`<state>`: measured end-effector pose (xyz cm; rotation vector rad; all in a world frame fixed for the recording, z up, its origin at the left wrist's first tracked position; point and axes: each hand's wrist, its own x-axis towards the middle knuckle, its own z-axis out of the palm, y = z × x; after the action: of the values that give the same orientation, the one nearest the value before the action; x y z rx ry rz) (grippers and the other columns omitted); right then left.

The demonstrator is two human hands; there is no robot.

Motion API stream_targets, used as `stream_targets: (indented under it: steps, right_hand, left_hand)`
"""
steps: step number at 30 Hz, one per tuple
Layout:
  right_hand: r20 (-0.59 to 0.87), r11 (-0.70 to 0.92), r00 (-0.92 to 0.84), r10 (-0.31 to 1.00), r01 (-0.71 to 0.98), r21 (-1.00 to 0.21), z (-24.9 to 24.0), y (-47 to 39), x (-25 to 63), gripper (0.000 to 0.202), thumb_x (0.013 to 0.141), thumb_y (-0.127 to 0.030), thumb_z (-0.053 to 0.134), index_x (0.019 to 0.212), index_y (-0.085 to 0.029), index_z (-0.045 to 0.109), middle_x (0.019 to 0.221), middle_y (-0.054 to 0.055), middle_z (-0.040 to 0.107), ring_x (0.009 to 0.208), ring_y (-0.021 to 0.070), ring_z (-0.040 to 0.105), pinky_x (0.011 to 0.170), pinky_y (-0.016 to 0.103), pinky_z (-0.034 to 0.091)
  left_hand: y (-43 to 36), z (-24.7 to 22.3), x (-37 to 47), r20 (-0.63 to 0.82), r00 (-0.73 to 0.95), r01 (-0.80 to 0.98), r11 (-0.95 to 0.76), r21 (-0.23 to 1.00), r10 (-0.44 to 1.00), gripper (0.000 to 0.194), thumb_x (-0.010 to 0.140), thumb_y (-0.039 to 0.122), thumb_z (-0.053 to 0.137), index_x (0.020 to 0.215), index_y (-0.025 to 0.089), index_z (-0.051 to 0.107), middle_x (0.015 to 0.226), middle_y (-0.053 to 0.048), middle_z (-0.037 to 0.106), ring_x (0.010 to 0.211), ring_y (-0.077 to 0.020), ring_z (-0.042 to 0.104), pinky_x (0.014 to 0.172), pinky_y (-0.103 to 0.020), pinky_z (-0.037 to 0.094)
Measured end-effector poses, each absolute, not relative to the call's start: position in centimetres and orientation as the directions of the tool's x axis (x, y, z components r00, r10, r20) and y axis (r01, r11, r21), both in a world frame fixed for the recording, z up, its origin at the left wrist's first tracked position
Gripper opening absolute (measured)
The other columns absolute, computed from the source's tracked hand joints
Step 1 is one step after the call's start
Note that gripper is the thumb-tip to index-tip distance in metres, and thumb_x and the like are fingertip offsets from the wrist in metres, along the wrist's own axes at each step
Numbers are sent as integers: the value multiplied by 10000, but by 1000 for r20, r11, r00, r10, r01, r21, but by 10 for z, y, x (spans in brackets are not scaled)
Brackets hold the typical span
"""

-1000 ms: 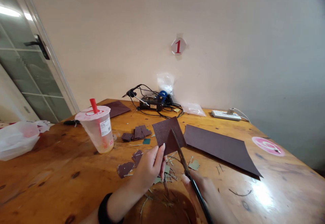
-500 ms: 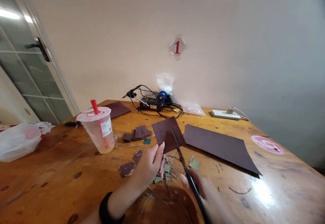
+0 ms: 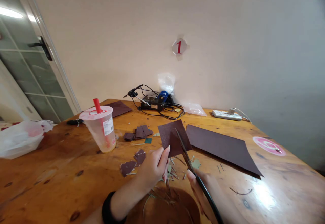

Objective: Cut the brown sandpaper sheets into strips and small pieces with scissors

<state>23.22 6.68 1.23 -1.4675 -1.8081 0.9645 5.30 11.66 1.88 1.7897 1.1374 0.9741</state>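
My left hand (image 3: pixel 154 163) pinches the lower left corner of a small dark brown sheet of paper (image 3: pixel 169 137), which looks like sandpaper. Held up above the table, the sheet is tilted towards me. My right hand (image 3: pixel 203 186) is closed around the black handles of a pair of scissors (image 3: pixel 191 166). Their blades lie across the right part of the sheet, pointing away and to the left. Beneath my hands are thin cut strips and greenish scraps (image 3: pixel 196 164). A larger brown sheet (image 3: pixel 220 148) lies flat to the right.
A plastic cup with a red straw (image 3: pixel 100 126) stands left. Brown cut pieces (image 3: pixel 139 132) lie beyond my left hand. At the back are a black device with cables (image 3: pixel 152 103) and a power strip (image 3: pixel 226 115). A white plastic bag (image 3: pixel 20 139) sits far left.
Both hands, the small sheet and the scissors have shifted slightly right. The whole view has also shifted a little. Both hands keep their hold.
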Motion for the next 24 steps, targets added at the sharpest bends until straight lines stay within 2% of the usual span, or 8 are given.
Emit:
stream_targets:
  steps: [6, 11, 16, 20, 24]
  right_hand:
    - [18, 87, -113, 993, 644, -760, 15, 63, 227, 553, 908, -657, 261, 699, -216, 521, 663, 52, 615, 654, 207, 585, 601, 283, 441]
    - [15, 96, -131, 991, 638, -764, 23, 63, 227, 528, 899, -653, 250, 648, -229, 441, 501, -13, 422, 474, 148, 429, 554, 272, 411]
    - [-14, 74, -147, 989, 575, -815, 17, 65, 226, 535, 874, -674, 317, 655, -227, 514, 478, -21, 387, 465, 146, 404, 524, 263, 404]
    - [5, 60, -101, 995, 551, -833, 12, 62, 226, 633, 866, -741, 285, 741, -191, 574, 607, 9, 509, 534, 142, 439, 560, 266, 430]
    - [-27, 43, -102, 994, 625, -779, 20, 61, 227, 657, 839, -762, 267, 752, -181, 559, 745, 79, 633, 686, 200, 553, 618, 290, 446]
  left_hand:
    - [115, 19, 53, 203, 302, 362, -309, 879, 932, 444, 964, 471, 291, 582, 257, 360, 383, 77, 395, 340, -112, 483, 429, -233, 398]
    - [116, 19, 53, 198, 299, 365, -304, 880, 933, 440, 963, 458, 287, 578, 260, 362, 381, 77, 392, 337, -114, 481, 431, -237, 399]
    - [117, 17, 53, 188, 292, 367, -291, 883, 938, 453, 954, 492, 292, 570, 261, 361, 358, 78, 379, 330, -118, 468, 421, -237, 388]
    - [117, 17, 53, 171, 296, 373, -279, 885, 940, 442, 949, 491, 286, 576, 266, 359, 354, 78, 379, 329, -124, 474, 422, -241, 388]
    - [114, 19, 54, 200, 322, 390, -322, 863, 925, 440, 957, 457, 283, 566, 269, 352, 363, 69, 405, 334, -127, 494, 445, -249, 407]
